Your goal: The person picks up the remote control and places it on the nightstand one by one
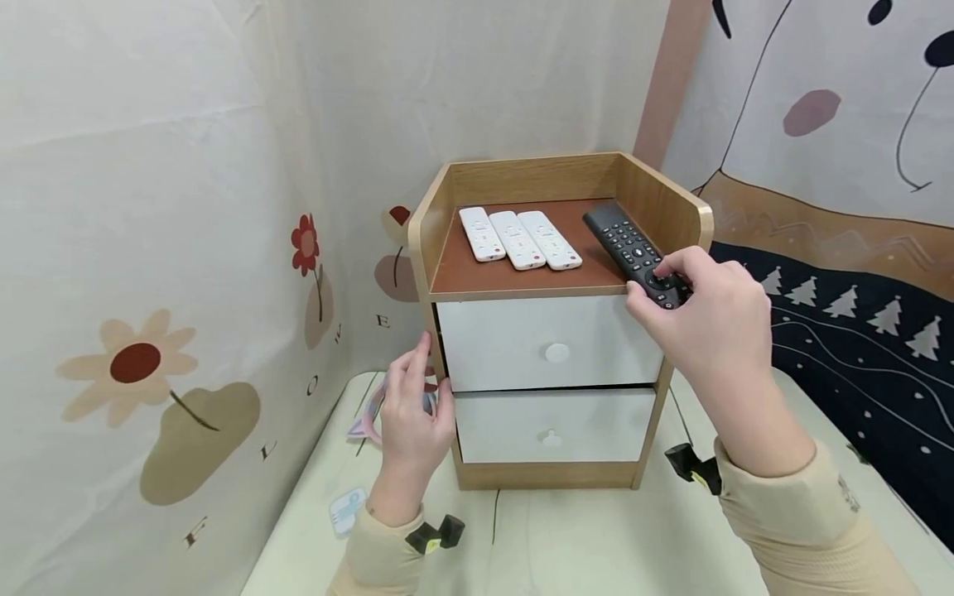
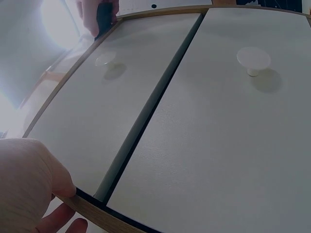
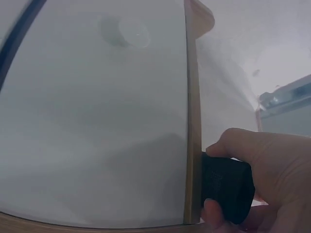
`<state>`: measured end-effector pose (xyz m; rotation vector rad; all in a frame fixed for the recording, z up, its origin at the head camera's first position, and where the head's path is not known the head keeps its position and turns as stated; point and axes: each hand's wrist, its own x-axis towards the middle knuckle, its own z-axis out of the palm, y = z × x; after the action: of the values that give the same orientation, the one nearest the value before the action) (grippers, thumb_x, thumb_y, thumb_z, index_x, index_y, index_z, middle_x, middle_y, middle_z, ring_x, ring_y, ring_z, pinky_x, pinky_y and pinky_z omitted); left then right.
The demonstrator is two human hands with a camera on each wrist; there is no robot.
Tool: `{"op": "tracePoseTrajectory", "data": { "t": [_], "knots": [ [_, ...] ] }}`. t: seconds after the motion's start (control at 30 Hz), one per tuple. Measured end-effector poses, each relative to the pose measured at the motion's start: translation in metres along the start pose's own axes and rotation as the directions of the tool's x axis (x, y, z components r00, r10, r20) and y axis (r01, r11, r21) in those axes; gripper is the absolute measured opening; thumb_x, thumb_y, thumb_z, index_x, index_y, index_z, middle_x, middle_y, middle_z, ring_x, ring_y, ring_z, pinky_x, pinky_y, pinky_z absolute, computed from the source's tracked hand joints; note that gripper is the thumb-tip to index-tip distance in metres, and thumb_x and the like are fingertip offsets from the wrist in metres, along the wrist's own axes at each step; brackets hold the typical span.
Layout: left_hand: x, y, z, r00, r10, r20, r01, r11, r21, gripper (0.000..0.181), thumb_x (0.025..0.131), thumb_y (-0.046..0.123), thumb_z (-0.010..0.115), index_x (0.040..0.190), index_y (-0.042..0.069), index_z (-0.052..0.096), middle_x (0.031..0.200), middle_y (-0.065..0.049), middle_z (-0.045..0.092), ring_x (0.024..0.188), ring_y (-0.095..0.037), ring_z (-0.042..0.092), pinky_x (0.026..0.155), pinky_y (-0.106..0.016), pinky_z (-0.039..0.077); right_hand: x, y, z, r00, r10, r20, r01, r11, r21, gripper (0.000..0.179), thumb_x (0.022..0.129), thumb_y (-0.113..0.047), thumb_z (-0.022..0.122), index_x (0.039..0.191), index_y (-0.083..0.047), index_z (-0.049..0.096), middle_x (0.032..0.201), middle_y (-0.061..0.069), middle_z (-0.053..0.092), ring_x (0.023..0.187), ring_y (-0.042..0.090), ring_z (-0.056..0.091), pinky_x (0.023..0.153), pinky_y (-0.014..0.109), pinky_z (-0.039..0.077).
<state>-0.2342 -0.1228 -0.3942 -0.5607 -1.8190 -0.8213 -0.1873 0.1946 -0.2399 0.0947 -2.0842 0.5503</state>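
Observation:
In the head view my right hand (image 1: 711, 319) holds the lower end of a black remote control (image 1: 629, 248) over the right front of the small cabinet's brown top (image 1: 522, 281). The right wrist view shows the remote's dark end (image 3: 226, 187) between the thumb and fingers, beside the cabinet's wooden edge. Three white remotes lie side by side on the top: left (image 1: 482, 234), middle (image 1: 517, 240) and right (image 1: 550, 240). My left hand (image 1: 413, 414) rests against the cabinet's left side, fingers fairly straight, its thumb (image 2: 60, 179) touching the front edge.
The cabinet has an upper drawer (image 1: 507, 339) and a lower drawer (image 1: 507, 426), both white with round knobs. A raised wooden rim (image 1: 537, 178) borders the top. Left of it lie a pink-and-purple item (image 1: 365, 426), partly hidden, and a light-blue card-like item (image 1: 346, 511) on the pale table (image 1: 566, 546).

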Motion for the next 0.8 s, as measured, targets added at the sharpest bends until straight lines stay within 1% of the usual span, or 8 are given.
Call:
{"op": "tracePoseTrajectory", "data": {
  "t": [0.17,0.27,0.47,0.6,0.7,0.8],
  "knots": [
    [0.001,-0.001,0.000,1.000,0.012,-0.011,-0.012,1.000,0.000,0.072,0.089,-0.015,0.070,0.158,-0.002,0.053,0.125,-0.026,0.063,0.094,-0.031,0.072,0.067,-0.041,0.068,0.005,-0.005,-0.004,0.996,0.053,0.072,-0.051,0.998,-0.023,0.029,0.092,-0.029,0.077,0.108,-0.004,0.075,0.096,0.023,0.078,0.085,0.042,0.060,0.070,0.053,0.044],
    [0.001,-0.001,0.000,1.000,0.005,-0.009,-0.005,1.000,-0.002,0.072,0.090,-0.015,0.070,0.158,-0.002,0.053,0.124,-0.025,0.063,0.095,-0.031,0.072,0.067,-0.041,0.068,0.006,-0.007,-0.005,0.992,0.078,0.100,-0.074,0.997,-0.038,0.028,0.093,-0.028,0.075,0.109,-0.005,0.074,0.095,0.025,0.076,0.088,0.043,0.059,0.072,0.056,0.047],
    [0.001,0.001,0.000,1.000,0.001,-0.007,-0.001,1.000,-0.013,0.071,0.090,-0.015,0.069,0.158,-0.002,0.053,0.124,-0.026,0.063,0.096,-0.031,0.071,0.067,-0.041,0.068,0.006,-0.009,-0.005,0.989,0.081,0.125,-0.073,0.995,-0.068,0.032,0.097,-0.032,0.074,0.113,-0.005,0.074,0.091,0.028,0.075,0.097,0.046,0.060,0.077,0.062,0.051],
    [0.001,0.001,-0.001,1.000,0.006,-0.009,-0.006,1.000,-0.009,0.071,0.089,-0.015,0.070,0.158,-0.003,0.053,0.124,-0.026,0.063,0.096,-0.031,0.071,0.067,-0.041,0.068,0.006,-0.011,-0.005,0.989,0.026,0.142,-0.013,0.996,-0.093,0.034,0.100,-0.031,0.072,0.118,-0.003,0.075,0.096,0.029,0.078,0.103,0.047,0.060,0.077,0.061,0.053],
    [0.001,0.001,-0.001,1.000,0.004,-0.009,-0.004,1.000,-0.010,0.071,0.090,-0.015,0.070,0.158,-0.003,0.053,0.124,-0.025,0.063,0.096,-0.031,0.071,0.068,-0.040,0.068,0.006,-0.012,-0.002,0.990,-0.048,0.135,0.063,0.992,-0.109,0.035,0.102,-0.028,0.069,0.121,0.000,0.076,0.099,0.029,0.080,0.103,0.047,0.060,0.077,0.059,0.053],
    [0.001,0.002,-0.001,1.000,0.004,-0.008,-0.004,1.000,-0.008,0.071,0.090,-0.015,0.070,0.158,-0.003,0.053,0.124,-0.026,0.063,0.095,-0.031,0.071,0.068,-0.040,0.068,0.006,-0.013,0.000,0.985,-0.118,0.125,0.133,0.985,-0.114,0.034,0.103,-0.024,0.066,0.121,0.004,0.076,0.106,0.028,0.081,0.103,0.047,0.062,0.084,0.058,0.055]
  ]
}}
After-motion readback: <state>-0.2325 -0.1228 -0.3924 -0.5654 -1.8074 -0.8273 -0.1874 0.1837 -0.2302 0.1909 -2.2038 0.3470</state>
